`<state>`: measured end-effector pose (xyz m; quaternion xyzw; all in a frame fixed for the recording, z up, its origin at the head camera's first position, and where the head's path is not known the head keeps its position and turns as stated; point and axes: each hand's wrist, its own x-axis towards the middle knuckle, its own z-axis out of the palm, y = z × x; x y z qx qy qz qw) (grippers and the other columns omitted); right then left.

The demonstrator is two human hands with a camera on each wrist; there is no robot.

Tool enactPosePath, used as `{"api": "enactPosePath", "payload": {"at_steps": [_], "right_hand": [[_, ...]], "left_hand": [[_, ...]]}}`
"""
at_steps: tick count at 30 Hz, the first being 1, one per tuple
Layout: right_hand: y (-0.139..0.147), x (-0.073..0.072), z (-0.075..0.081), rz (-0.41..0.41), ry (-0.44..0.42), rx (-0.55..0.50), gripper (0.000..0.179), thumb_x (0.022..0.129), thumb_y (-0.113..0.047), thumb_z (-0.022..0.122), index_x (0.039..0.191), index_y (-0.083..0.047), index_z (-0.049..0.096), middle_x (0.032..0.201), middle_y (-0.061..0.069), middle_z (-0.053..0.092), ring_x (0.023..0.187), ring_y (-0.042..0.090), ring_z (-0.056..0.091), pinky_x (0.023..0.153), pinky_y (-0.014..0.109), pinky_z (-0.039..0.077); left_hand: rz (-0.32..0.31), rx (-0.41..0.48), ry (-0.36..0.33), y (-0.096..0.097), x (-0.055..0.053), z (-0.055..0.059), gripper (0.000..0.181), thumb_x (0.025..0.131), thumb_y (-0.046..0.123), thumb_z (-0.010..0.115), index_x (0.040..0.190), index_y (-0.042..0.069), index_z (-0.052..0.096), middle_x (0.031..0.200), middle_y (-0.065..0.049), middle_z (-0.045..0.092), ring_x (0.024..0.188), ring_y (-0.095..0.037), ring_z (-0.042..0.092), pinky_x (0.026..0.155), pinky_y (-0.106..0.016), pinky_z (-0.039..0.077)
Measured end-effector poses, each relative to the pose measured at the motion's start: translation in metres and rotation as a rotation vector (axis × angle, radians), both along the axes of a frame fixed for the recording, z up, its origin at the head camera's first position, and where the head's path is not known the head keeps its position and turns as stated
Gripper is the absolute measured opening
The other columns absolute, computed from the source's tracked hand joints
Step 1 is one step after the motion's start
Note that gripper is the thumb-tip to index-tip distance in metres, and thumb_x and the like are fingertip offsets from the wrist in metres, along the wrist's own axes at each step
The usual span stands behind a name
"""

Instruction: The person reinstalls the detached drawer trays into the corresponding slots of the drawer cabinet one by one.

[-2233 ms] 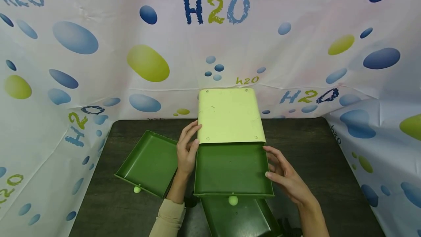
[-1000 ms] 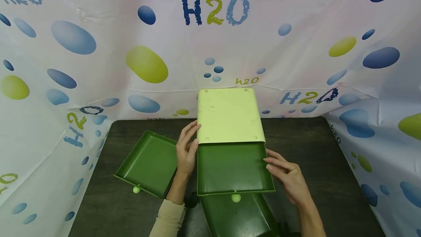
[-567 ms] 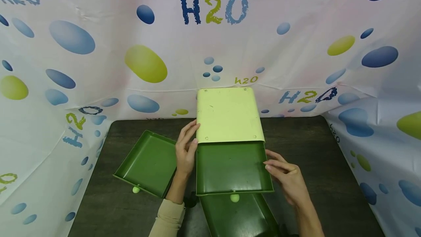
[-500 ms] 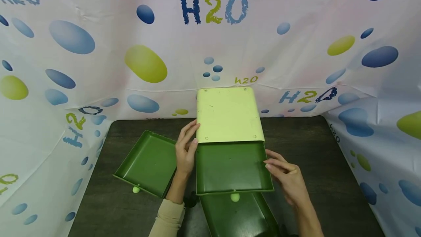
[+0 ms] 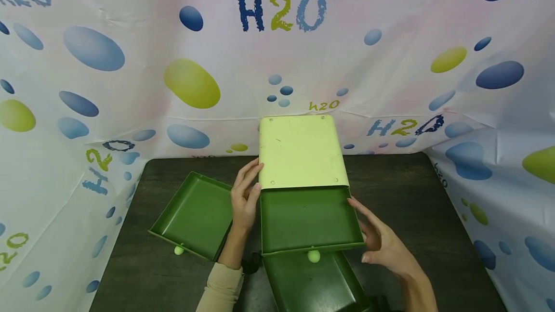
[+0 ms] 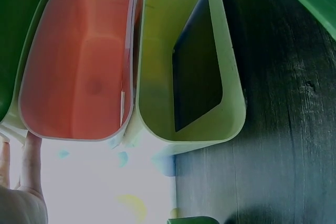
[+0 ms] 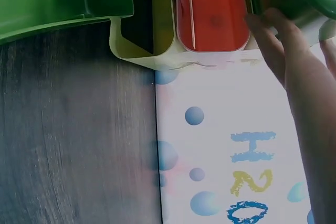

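Note:
A pale yellow-green drawer cabinet [image 5: 303,153] stands at the back of the table. Out of its top slot juts a green drawer [image 5: 308,218] with a round light-green knob [image 5: 314,256]. My left hand [image 5: 244,201] rests along the cabinet's left side, fingers extended. At the drawer's right edge, my right hand [image 5: 386,244] touches with a fingertip, its thumb spread apart near the front corner; some fingers are hidden. In the left wrist view, a red-lined middle slot [image 6: 89,77] and a yellow lower slot [image 6: 157,98] show no drawers inside.
Left of my left arm lies a second green drawer [image 5: 197,215] on the dark wooden table [image 5: 433,235]. A third green drawer [image 5: 312,283] lies in front, partly beneath the jutting one. Behind hangs a white cloth [image 5: 243,57] with printed blobs and letters.
My right hand has spread out: its thumb has left the drawer's rim and dropped toward the front corner. The drawer's front has shifted slightly right and tilted. My left hand stays put.

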<state>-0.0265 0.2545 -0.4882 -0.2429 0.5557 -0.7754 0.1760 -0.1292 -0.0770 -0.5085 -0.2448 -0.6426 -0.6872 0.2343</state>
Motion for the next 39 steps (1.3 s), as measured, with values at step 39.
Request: {"api": "enactPosePath", "payload": {"at_steps": [39], "right_hand": [[-0.014,0.006,0.000,-0.321,0.147,0.185,0.081,0.084,0.023,0.063,0.153,0.005,0.027,0.162,0.011,0.021,0.136,0.008,0.043,0.078,0.036,0.059]], "left_hand": [[0.000,0.009,-0.021,0.002,0.001,0.001,0.038,0.101,0.008,0.053,0.136,-0.007,0.056,0.144,-0.029,0.043,0.127,-0.032,0.052,0.076,-0.022,0.056]]}}
